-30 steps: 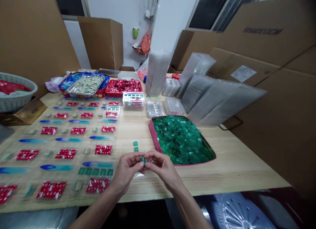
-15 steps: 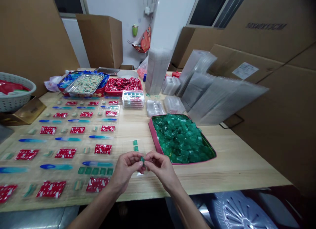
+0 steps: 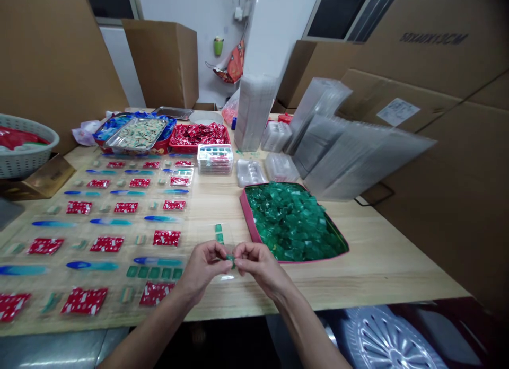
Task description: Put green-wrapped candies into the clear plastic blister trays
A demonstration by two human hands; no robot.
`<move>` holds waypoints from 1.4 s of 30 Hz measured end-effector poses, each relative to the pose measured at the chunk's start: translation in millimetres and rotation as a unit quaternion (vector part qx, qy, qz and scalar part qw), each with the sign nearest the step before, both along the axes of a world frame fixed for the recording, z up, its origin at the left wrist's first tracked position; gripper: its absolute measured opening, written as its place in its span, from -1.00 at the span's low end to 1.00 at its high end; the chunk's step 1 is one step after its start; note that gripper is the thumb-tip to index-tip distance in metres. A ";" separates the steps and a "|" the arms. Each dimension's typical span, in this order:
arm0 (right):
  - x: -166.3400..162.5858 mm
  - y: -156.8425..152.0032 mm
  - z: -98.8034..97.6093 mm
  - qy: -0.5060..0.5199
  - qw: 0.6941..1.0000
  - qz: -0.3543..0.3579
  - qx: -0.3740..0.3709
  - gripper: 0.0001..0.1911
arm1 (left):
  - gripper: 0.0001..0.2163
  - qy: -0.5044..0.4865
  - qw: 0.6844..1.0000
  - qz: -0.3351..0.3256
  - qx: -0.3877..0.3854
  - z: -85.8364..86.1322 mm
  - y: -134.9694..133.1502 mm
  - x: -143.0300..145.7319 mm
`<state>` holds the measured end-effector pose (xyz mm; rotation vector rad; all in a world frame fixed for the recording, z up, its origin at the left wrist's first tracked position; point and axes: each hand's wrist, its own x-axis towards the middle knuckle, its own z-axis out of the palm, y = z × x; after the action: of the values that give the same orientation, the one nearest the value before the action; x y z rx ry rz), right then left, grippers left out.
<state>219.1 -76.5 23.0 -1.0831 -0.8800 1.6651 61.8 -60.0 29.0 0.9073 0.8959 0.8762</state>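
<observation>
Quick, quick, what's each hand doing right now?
Left hand: closed, fingertips pinching a small green piece.
Right hand: closed, fingertips pinching the same piece from the other side.

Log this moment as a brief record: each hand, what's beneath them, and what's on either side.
Left hand: thumb and finger pinching a small green piece
Right hand: pinching the same piece
Beneath: clear plastic tray, two green squares visible
Right side: pink-sided container heaped with green pieces
Left side: red packets, blue objects in rows
</observation>
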 end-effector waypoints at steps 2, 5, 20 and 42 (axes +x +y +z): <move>0.1 2.8 1.3 -0.001 1.000 0.012 -0.001 -0.74 | -0.82 0.000 1.000 -0.002 -0.004 -0.7 2.5 -0.2; -0.6 5.0 1.3 -0.008 1.000 0.025 0.002 -0.75 | -0.81 0.005 1.000 0.006 -0.007 -2.7 5.2 -0.2; -8.2 -2.4 -40.6 -0.234 0.969 0.038 0.070 -0.89 | -0.91 0.179 0.984 -0.014 -0.004 -35.5 1.7 -4.5; -11.0 -12.8 -22.5 -0.481 0.806 0.120 0.322 -0.71 | -0.85 0.335 0.938 0.003 0.090 -42.1 -1.0 1.8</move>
<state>208.1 -89.3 0.5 -1.3220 -2.1206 0.7432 63.6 -61.0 -13.1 1.4038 1.4169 0.6588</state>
